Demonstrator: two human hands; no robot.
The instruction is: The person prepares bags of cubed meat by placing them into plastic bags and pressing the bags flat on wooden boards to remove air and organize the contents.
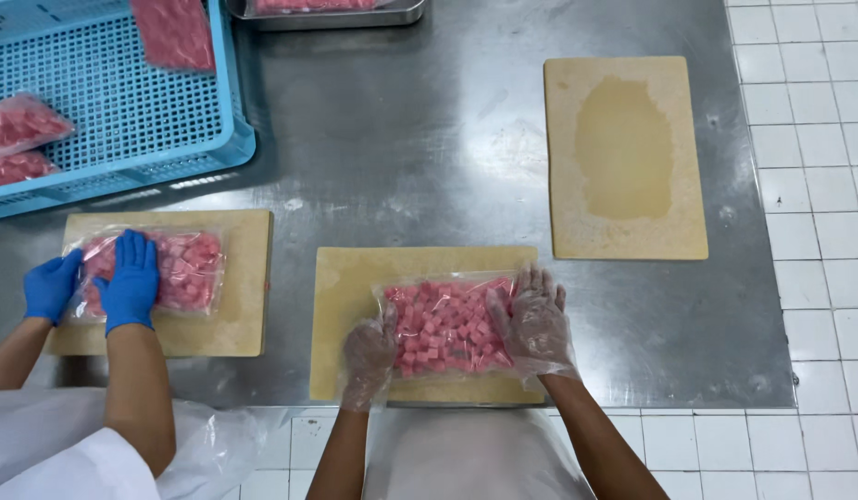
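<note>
The clear bag of pink cubes (447, 326) lies flat on the middle cutting board (355, 278), with the left hand (369, 356) curled against its left edge and the right hand (535, 319) spread open, palm down, on its right edge; neither hand closes around it. The bag looks soft and floppy, moderately heavy, its loose cubes likely to shift and its film slippery under plastic gloves. It probably handles best supported at both short edges.
</note>
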